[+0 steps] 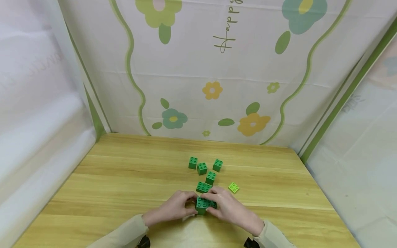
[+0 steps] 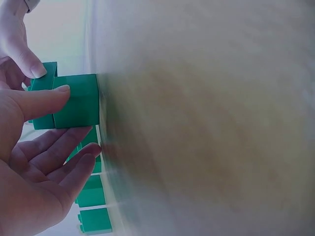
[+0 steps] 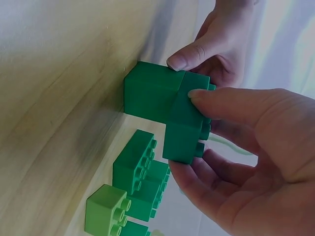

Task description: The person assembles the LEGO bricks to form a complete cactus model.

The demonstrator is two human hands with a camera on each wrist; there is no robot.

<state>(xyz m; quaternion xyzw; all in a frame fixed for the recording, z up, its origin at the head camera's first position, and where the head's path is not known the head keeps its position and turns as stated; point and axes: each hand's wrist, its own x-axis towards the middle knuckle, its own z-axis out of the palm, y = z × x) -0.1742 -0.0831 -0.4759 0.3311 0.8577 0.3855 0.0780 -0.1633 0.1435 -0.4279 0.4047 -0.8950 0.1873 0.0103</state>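
Two green toy building bricks stand stacked on the table between the hands. The upper brick (image 3: 182, 140) sits on the lower brick (image 3: 150, 93) and juts past it on the right hand's side. My right hand (image 1: 227, 208) pinches the upper brick, thumb on its near face and fingers on the far side. With thumb and fingertips, my left hand (image 1: 175, 207) holds the stack from the left, its thumb against the lower brick in the left wrist view. Just beyond the stack lies a longer green brick (image 1: 203, 187), partly hidden by the right fingers.
Several square green bricks, among them one at the back left (image 1: 193, 163) and one at the back right (image 1: 218, 165), stand farther off. A lime brick (image 1: 234, 187) lies right of them. The wooden table (image 1: 130, 168) meets flower-printed cloth walls (image 1: 186, 62).
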